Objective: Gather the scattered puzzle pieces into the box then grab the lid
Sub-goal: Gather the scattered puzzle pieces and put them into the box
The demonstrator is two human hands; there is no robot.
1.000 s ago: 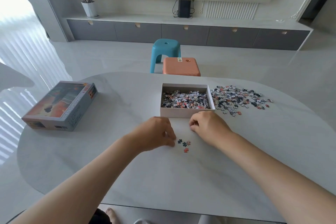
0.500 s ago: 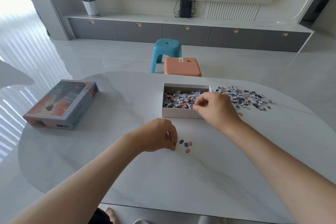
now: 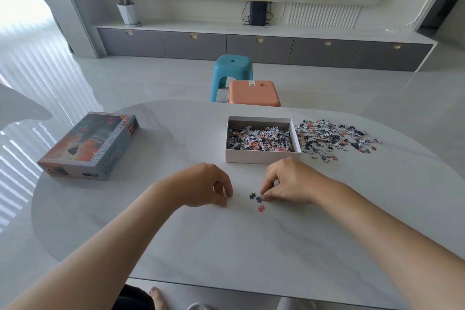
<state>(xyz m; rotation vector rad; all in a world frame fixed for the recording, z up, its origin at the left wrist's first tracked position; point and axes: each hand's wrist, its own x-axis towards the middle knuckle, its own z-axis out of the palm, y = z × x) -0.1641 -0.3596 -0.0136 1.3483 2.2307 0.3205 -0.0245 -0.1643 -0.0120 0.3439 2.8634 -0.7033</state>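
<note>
Jigsaw pieces (image 3: 259, 139) in dark, white and salmon tones cover the bottom of the open white cardboard box (image 3: 263, 158). The box sits on the pale marble-patterned oval desk (image 3: 176, 246), a little beyond the hands. Just to the right of the box, a loose scattered heap of pieces (image 3: 332, 136) spreads flat across the desk. Well apart on the left lies the printed rectangular box lid (image 3: 88, 146), picture side up, with an orange-and-grey image and lettering along its side.

Between the hands, three stray pieces lie close together: a dark piece (image 3: 252, 195), a second dark piece (image 3: 259, 199) and, nearest the person, a red piece (image 3: 261, 208). The right hand (image 3: 292, 181) rests on the desk with its fingers (image 3: 269, 182) narrow and bunched, tips down against the second dark piece. Whether they pinch anything cannot be told. The left hand (image 3: 203, 184) rests to the left of the stray pieces, apart from them. Its fingers are curled in, with thumb and forefinger tips close together at the desk. A small dark speck shows at the tips, but it cannot be told whether a piece is held.

Beyond the desk stand a teal plastic stool (image 3: 232, 69) and a salmon square stool (image 3: 254, 93). A long grey low cabinet (image 3: 261, 49) runs along the wall, with a potted plant (image 3: 128, 14) at its left end.
</note>
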